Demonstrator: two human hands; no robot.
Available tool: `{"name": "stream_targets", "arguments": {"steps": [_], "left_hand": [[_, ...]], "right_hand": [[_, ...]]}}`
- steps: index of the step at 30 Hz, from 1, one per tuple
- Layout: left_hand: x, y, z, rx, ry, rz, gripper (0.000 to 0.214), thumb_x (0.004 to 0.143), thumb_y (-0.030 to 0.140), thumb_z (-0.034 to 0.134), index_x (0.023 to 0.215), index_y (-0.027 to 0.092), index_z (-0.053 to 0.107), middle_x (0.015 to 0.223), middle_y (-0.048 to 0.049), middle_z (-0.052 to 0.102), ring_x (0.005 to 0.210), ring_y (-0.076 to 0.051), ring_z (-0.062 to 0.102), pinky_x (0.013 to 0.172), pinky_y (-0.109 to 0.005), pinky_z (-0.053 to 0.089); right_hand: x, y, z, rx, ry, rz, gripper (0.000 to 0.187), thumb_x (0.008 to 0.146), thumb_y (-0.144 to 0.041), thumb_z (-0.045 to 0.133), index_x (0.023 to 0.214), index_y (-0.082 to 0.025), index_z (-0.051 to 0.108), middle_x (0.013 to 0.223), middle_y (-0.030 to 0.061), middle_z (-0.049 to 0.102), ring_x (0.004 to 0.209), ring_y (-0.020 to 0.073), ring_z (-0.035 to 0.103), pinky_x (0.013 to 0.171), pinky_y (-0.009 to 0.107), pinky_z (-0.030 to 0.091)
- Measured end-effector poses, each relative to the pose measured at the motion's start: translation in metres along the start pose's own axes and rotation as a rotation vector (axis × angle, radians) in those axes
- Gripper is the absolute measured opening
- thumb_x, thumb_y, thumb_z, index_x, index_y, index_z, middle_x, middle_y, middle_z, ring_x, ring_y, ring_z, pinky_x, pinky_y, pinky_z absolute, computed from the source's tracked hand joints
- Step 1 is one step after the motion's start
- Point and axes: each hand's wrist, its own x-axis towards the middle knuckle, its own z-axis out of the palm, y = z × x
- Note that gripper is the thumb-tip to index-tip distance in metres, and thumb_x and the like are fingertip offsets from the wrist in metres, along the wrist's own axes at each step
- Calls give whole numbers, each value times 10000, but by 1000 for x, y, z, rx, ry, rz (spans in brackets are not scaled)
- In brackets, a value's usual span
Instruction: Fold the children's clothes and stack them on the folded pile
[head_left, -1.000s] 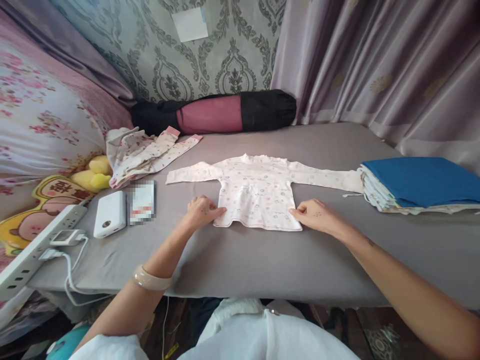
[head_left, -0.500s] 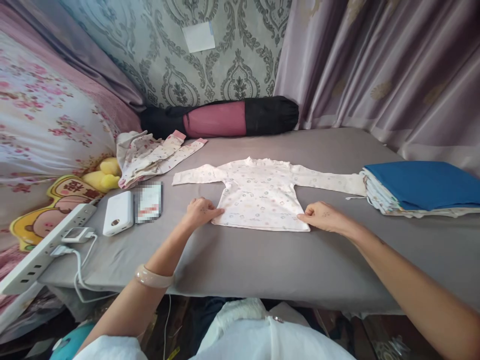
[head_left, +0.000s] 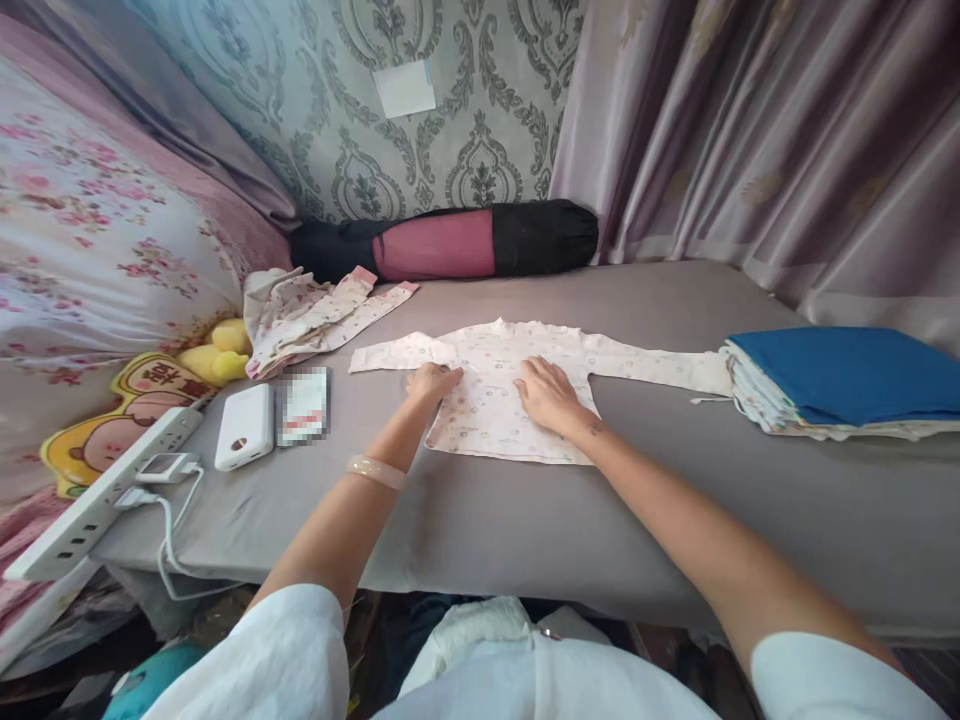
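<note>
A small white long-sleeved shirt (head_left: 487, 410) with a faint print lies spread flat, its collar away from me and its sleeves stretched out to both sides. My right hand (head_left: 553, 396) rests palm down on the right half of its body, fingers extended. At the left armpit, just under the left sleeve, is my left hand (head_left: 435, 382); its thumb reaches onto the cloth and its other fingers bend down beside the edge. The right cuff reaches a stack of folded cloths (head_left: 847, 375) with a blue piece on top.
Printed baby clothes (head_left: 300, 315) lie back left on the grey-covered table (head_left: 495, 530). Left of the shirt are a white power bank (head_left: 245, 426), a blurred packet (head_left: 303, 405), a power strip (head_left: 105, 495) and a yellow cushion (head_left: 90, 430). A black-and-pink roll (head_left: 435, 243) lies along the wall.
Both hands have let go of the shirt's bottom corners and moved up. The left is now by the armpit, and the right lies flat on the body. The shirt stays spread.
</note>
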Motion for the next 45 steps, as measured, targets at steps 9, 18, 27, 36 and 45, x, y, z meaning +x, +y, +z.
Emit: {"name": "stream_targets", "arguments": {"steps": [9,18,27,36,45], "left_hand": [[-4,-12,18,173,246,130,243,813,339,517,900,193,691,1115,-124,644,1125,-301,537,901,-377,413],[-13,-18,27,389,360,318,322,916,309,411,1082,117,608,1127,-182,579,1094,-328,507,893,-418,413],[-56,17,40,462,172,806,280,922,176,386,1144,113,545,1246,-172,557,1231,-281,462,1020,-409,378],[-53,-18,51,424,-38,718,608,977,463,278,1470,107,309,1585,-148,242,1474,-270,176,1196,-431,166],[-51,-19,28,558,-40,659,564,974,445,293,1425,111,357,1561,-186,281,1466,-300,198,1166,-521,192]], "right_hand": [[2,-5,31,43,-33,62,628,1000,-446,191,1504,-88,296,1595,149,201,1469,283,136,1175,476,87],[-14,44,22,-89,6,300,741,976,-511,201,1486,22,276,1571,199,235,1454,301,172,1173,454,127],[-33,9,8,-66,-9,93,635,987,-390,181,1494,-27,300,1577,155,248,1468,269,159,1187,456,109],[-50,-3,19,-16,-78,98,637,973,-389,242,1491,-21,296,1587,173,204,1467,290,159,1184,453,143],[-54,41,0,26,-30,151,520,955,-323,339,1390,-70,473,1487,154,426,1359,259,386,1115,353,297]]}}
